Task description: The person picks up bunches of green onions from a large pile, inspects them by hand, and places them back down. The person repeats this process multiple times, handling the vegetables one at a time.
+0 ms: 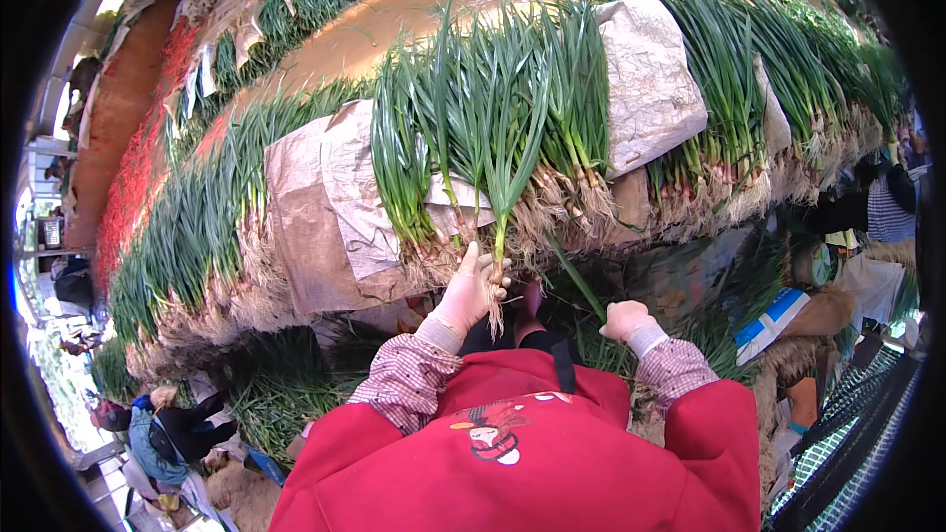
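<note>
My left hand, in a pale glove, holds a rooted green garlic plant upright by its lower stem. Its leaves fan out over the pile, and its roots dangle below my fingers. My right hand, also gloved, is closed around one end of a long green leaf that slants up toward the table edge. Just beyond both hands lies a row of similar plants, leaves pointing away and roots toward me. Part of that row rests on a woven plastic sack.
More bundles of plants run along the table to the left, and others to the right beside a white sack. Loose leaves are heaped below the table. At lower left is another person. Black netting stands at right.
</note>
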Motion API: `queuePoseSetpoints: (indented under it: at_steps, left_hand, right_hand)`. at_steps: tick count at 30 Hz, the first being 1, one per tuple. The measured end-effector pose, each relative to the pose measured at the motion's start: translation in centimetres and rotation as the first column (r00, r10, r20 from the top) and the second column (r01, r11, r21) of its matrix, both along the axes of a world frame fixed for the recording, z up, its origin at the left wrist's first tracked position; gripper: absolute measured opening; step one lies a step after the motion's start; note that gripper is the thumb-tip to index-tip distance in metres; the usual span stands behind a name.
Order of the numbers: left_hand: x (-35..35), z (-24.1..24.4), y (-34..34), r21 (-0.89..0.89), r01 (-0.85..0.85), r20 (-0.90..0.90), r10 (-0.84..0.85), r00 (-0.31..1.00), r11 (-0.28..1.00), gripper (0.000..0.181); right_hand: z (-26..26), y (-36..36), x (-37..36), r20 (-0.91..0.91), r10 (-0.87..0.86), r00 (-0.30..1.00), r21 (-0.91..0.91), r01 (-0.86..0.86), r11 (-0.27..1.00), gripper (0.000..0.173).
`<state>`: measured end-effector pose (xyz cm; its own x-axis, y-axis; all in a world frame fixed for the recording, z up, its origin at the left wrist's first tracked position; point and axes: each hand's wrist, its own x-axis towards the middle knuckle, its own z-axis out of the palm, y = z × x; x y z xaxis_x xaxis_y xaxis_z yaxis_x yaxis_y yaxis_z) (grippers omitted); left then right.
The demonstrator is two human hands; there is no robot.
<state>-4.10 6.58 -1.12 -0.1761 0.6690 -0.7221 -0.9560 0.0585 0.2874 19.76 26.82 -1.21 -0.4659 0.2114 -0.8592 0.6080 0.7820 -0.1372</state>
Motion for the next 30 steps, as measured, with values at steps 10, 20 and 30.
queuePoseSetpoints:
  at_steps: [10, 20, 30]
  left_hand:
    - [-2.1, 2.3, -2.1, 0.114, 0.064, -0.207, -0.040, 0.978, 0.991, 0.020]
    - [-4.7, 5.1, -5.1, 0.404, -0.007, 0.198, -0.080, 0.977, 0.915, 0.036]
    - [-5.2, 8.9, -5.1, 0.181, 0.008, -0.280, 0.044, 0.959, 0.983, 0.041]
  right_hand:
    - [4.7, -8.2, -14.4, -0.085, -0.743, 0.664, -0.833, 0.362, 0.419, 0.021]
    - [6.0, -6.2, -6.7, -0.396, -0.678, 0.619, -0.630, 0.354, 0.691, 0.075]
    - [7.7, -9.7, -21.3, -0.152, -0.950, 0.271, -0.849, 0.456, 0.266, 0.050]
